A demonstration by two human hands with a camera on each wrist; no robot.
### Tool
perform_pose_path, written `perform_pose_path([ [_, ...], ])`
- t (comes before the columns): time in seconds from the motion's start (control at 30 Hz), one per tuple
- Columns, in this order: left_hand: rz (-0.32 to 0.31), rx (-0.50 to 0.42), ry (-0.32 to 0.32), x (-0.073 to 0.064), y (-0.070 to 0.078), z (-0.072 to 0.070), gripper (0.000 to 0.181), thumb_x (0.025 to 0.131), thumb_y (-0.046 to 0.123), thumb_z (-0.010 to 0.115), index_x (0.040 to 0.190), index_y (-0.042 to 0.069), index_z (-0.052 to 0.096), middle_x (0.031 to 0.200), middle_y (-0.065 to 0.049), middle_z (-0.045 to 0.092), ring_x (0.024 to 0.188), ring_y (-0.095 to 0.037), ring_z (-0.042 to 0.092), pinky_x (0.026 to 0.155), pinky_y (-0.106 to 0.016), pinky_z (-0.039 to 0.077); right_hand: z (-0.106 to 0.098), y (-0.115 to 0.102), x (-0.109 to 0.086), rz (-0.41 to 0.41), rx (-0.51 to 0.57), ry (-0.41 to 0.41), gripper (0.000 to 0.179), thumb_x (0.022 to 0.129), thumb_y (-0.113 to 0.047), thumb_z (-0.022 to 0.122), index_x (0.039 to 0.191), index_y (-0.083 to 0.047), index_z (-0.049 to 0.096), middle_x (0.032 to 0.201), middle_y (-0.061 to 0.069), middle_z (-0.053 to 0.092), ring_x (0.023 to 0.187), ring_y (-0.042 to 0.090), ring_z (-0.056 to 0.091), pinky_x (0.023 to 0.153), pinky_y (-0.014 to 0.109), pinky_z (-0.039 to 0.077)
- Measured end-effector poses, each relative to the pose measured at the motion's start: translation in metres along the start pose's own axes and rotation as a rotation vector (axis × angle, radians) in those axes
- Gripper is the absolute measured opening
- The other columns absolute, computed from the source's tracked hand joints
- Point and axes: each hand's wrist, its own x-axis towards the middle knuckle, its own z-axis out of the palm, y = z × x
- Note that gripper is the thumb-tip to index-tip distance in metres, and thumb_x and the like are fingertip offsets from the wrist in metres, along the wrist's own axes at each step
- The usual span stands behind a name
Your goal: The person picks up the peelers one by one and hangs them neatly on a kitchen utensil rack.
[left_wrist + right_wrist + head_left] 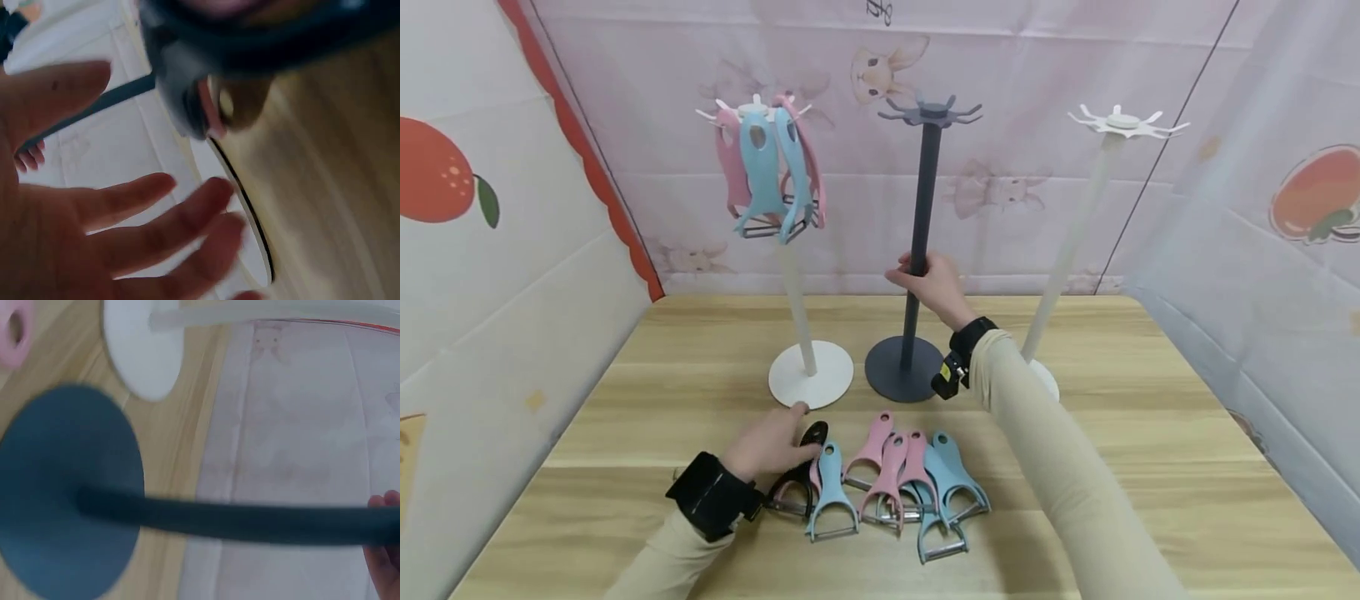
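My right hand (938,287) grips the pole of the dark grey stand (927,183), whose round base rests on the table. In the right wrist view its fingertips (392,499) show at the far end of the pole. My left hand (767,442) reaches over a black peeler (816,433) at the left of a pile. Its fingers (144,240) are spread apart from the thumb in the left wrist view, the dark peeler (178,81) beyond them. Beside it lie a blue peeler (831,479), a pink peeler (893,471) and several more, overlapping each other.
A white stand (797,292) at the left carries several pink and blue peelers (762,162) on its hooks. Another white stand (1067,250) with bare hooks is at the right, its base partly behind my right forearm. Patterned cloth (1015,225) surrounds the wooden table (1150,400).
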Motion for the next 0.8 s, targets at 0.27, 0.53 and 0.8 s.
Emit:
perform_pose_path([
  [0.27, 0.045, -0.029, -0.092, -0.012, 0.001, 0.011, 0.059, 0.077, 0.021, 0.068, 0.124, -0.005, 0.043, 0.081, -0.008, 0.056, 0.058, -0.014, 0.050, 0.054, -0.029, 0.043, 0.020, 0.011, 0.000, 0.039, 0.260, 0.040, 0.025, 0.089, -0.024, 0.059, 0.079, -0.002, 0.060, 0.062, 0.007, 0.057, 0.063, 0.022, 0.060, 0.068, 0.030, 0.050],
  [0.53, 0.115, -0.073, -0.060, -0.010, -0.001, 0.013, 0.047, 0.074, 0.010, 0.063, 0.115, -0.007, 0.047, 0.079, -0.009, 0.053, 0.059, -0.015, 0.049, 0.051, -0.029, 0.042, 0.027, 0.020, 0.000, -0.057, 0.266, 0.055, 0.032, 0.093, -0.025, 0.052, 0.068, -0.006, 0.049, 0.052, 0.004, 0.044, 0.048, 0.019, 0.046, 0.063, 0.044, 0.047],
  [0.8, 0.279, -0.025, -0.010, -0.008, -0.006, 0.010, 0.024, 0.071, 0.004, 0.062, 0.093, 0.001, 0.053, 0.071, -0.001, 0.050, 0.060, -0.012, 0.047, 0.055, -0.025, 0.040, 0.028, 0.016, -0.001, -0.064, 0.291, 0.079, 0.032, 0.094, -0.015, 0.049, 0.065, -0.002, 0.048, 0.050, 0.003, 0.043, 0.045, 0.016, 0.045, 0.059, 0.042, 0.047],
])
